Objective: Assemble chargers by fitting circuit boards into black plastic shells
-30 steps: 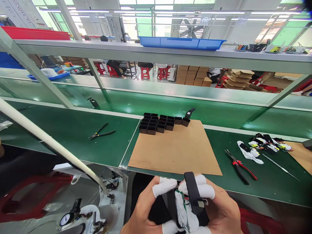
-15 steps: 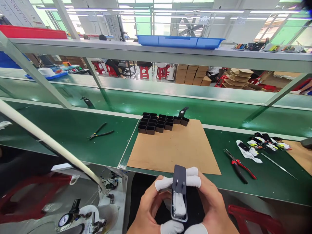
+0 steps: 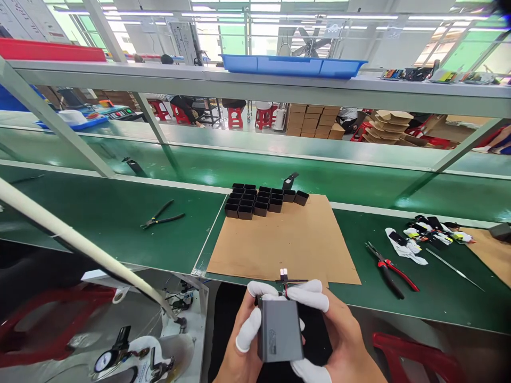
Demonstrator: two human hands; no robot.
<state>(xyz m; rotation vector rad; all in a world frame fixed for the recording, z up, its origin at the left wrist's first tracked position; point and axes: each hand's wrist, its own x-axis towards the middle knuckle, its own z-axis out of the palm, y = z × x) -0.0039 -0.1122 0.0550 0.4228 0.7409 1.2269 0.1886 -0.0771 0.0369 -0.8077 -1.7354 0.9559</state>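
Note:
A dark grey rectangular plastic case [image 3: 281, 331] is held low in front of me, its broad face with a small printed mark turned up. My left hand [image 3: 245, 332], in white finger cots, is closed on the case's left side. My right hand [image 3: 339, 335], also in white finger cots, grips its lower right corner with the thumb. Its fingertips meet at the far end, beside a thin red and black wire with a small white connector [image 3: 283, 273]. A thin dark edge-on plate [image 3: 295, 281] shows just past the fingertips; the case's far end is mostly hidden.
Several open black boxes [image 3: 251, 201] stand in rows on a brown cardboard sheet [image 3: 285, 244]. Red-handled pliers [image 3: 387, 268], a metal rod [image 3: 455, 269] and a pile of small parts [image 3: 431, 232] lie right. Dark-handled pliers [image 3: 162, 215] lie left. A pale hose [image 3: 83, 250] crosses the left side.
The case has turned from its open end facing me, with white material inside, to its broad face. The dark end plate has tipped away, and the wire and connector now show.

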